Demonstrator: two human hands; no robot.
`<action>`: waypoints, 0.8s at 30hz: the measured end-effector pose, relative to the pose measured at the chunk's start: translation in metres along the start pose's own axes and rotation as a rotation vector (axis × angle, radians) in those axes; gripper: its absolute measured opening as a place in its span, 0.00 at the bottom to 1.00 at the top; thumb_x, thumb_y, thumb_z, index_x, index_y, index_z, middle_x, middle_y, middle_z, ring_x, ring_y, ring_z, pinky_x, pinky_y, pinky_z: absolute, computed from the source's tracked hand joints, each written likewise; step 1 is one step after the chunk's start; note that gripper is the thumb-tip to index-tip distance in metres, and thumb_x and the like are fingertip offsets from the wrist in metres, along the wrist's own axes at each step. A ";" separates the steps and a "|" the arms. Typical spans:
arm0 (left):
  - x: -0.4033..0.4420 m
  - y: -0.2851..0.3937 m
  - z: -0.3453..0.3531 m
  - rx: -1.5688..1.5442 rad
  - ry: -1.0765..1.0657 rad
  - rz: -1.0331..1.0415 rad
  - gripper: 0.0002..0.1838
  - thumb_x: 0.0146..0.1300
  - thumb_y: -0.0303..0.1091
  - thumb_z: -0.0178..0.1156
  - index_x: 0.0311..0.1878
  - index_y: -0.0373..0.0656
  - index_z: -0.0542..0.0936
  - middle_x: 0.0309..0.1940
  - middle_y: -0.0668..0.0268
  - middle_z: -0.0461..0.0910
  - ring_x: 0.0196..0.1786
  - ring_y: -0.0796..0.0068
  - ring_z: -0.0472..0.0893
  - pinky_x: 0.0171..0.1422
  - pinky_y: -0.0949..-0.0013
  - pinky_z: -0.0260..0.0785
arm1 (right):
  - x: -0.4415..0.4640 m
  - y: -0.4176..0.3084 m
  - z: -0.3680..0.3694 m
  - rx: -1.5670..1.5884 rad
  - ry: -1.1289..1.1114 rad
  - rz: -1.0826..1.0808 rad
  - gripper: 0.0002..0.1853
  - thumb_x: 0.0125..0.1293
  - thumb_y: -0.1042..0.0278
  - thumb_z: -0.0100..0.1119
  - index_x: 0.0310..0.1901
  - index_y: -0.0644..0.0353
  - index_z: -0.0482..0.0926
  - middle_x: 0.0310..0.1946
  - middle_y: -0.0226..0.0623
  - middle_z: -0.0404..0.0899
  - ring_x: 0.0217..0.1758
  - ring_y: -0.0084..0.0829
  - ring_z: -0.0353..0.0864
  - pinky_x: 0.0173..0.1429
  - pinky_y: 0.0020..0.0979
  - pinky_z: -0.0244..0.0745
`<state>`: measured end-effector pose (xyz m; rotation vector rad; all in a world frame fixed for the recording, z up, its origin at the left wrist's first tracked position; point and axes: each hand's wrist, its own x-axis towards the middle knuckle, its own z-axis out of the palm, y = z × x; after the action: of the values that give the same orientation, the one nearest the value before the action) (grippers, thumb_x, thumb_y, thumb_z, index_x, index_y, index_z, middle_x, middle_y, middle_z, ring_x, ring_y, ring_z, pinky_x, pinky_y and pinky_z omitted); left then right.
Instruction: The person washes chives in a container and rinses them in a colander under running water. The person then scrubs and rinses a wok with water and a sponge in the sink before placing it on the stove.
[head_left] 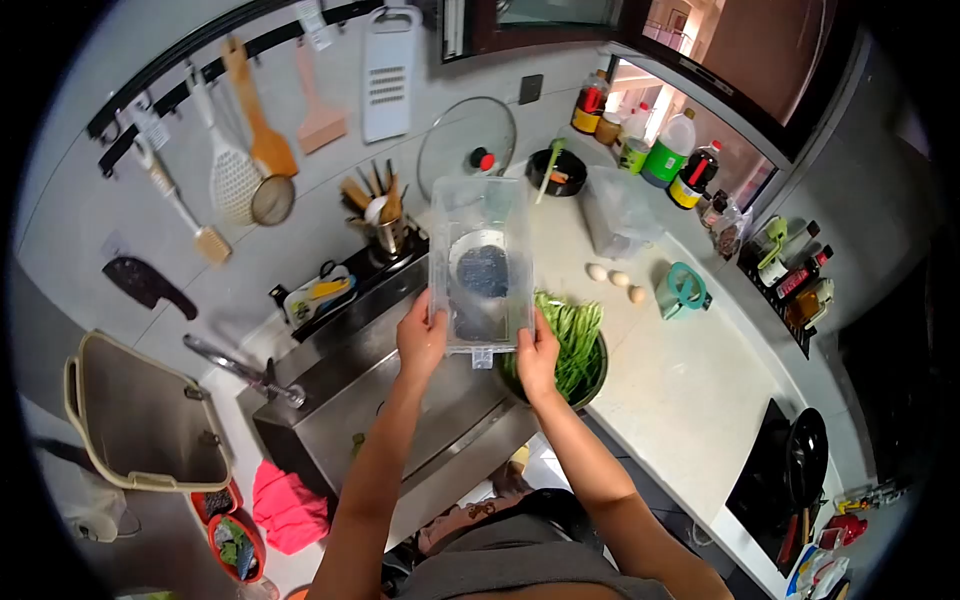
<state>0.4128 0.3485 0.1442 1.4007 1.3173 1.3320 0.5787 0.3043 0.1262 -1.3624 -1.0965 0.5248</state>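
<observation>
A clear plastic storage box (482, 212) is held up over the edge of the sink and counter. My left hand (421, 338) grips its near left side, and my right hand (538, 355) grips the near right corner. Through its see-through bottom a pale ring with a dark middle shows; I cannot tell what that is. Under and beside my right hand, a bowl of long green leafy vegetables (582, 345) stands partly covered by the hand and box. Below the left forearm lies the stainless steel sink (340, 435).
Three eggs (620, 279), a teal strainer-like item (682, 290) and another clear box (618, 212) sit on the white counter (700, 400). A faucet (245, 368) reaches over the sink from the left. Bottles (670, 150) line the windowsill; a black pan (806, 455) rests at right.
</observation>
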 end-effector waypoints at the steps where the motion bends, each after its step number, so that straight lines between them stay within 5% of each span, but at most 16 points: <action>1: 0.010 0.007 0.023 -0.029 -0.029 0.015 0.20 0.57 0.30 0.51 0.54 0.40 0.69 0.32 0.64 0.78 0.31 0.80 0.74 0.37 0.77 0.65 | 0.017 0.006 -0.013 0.002 0.044 -0.030 0.21 0.53 0.73 0.45 0.50 0.67 0.70 0.27 0.43 0.76 0.26 0.27 0.72 0.34 0.26 0.68; 4: 0.045 0.012 0.086 -0.018 -0.101 0.104 0.23 0.62 0.38 0.50 0.58 0.40 0.65 0.43 0.60 0.74 0.41 0.74 0.74 0.40 0.74 0.66 | 0.069 0.029 -0.053 0.131 0.117 0.091 0.21 0.55 0.73 0.43 0.52 0.70 0.67 0.29 0.37 0.75 0.27 0.23 0.70 0.32 0.24 0.68; 8: 0.069 0.013 0.153 0.077 -0.068 0.184 0.21 0.61 0.37 0.50 0.56 0.41 0.66 0.51 0.56 0.69 0.45 0.67 0.73 0.39 0.72 0.68 | 0.140 0.062 -0.091 0.317 0.120 0.267 0.18 0.58 0.73 0.42 0.50 0.69 0.68 0.29 0.33 0.71 0.24 0.20 0.69 0.25 0.23 0.71; 13: 0.075 -0.007 0.193 0.064 -0.031 0.236 0.15 0.60 0.30 0.51 0.50 0.38 0.71 0.41 0.58 0.72 0.38 0.71 0.75 0.34 0.72 0.69 | 0.207 0.116 -0.104 0.295 0.119 0.346 0.13 0.58 0.72 0.42 0.41 0.68 0.71 0.24 0.30 0.67 0.20 0.20 0.67 0.21 0.24 0.75; 22: 0.084 -0.033 0.202 0.086 -0.037 0.099 0.12 0.59 0.28 0.52 0.46 0.39 0.73 0.34 0.61 0.74 0.33 0.75 0.75 0.31 0.74 0.68 | 0.253 0.171 -0.074 0.094 0.049 0.481 0.17 0.59 0.70 0.42 0.48 0.71 0.66 0.32 0.35 0.70 0.27 0.23 0.70 0.25 0.25 0.77; 24: 0.081 -0.034 0.202 0.136 -0.022 0.101 0.11 0.58 0.28 0.52 0.45 0.39 0.74 0.33 0.62 0.74 0.33 0.76 0.75 0.31 0.75 0.68 | 0.255 0.181 -0.065 0.060 0.076 0.422 0.18 0.58 0.69 0.44 0.48 0.71 0.67 0.26 0.39 0.73 0.21 0.25 0.72 0.24 0.26 0.73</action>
<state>0.5992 0.4561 0.0957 1.5890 1.3589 1.3093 0.7984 0.5210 0.0461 -1.5546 -0.7246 0.7973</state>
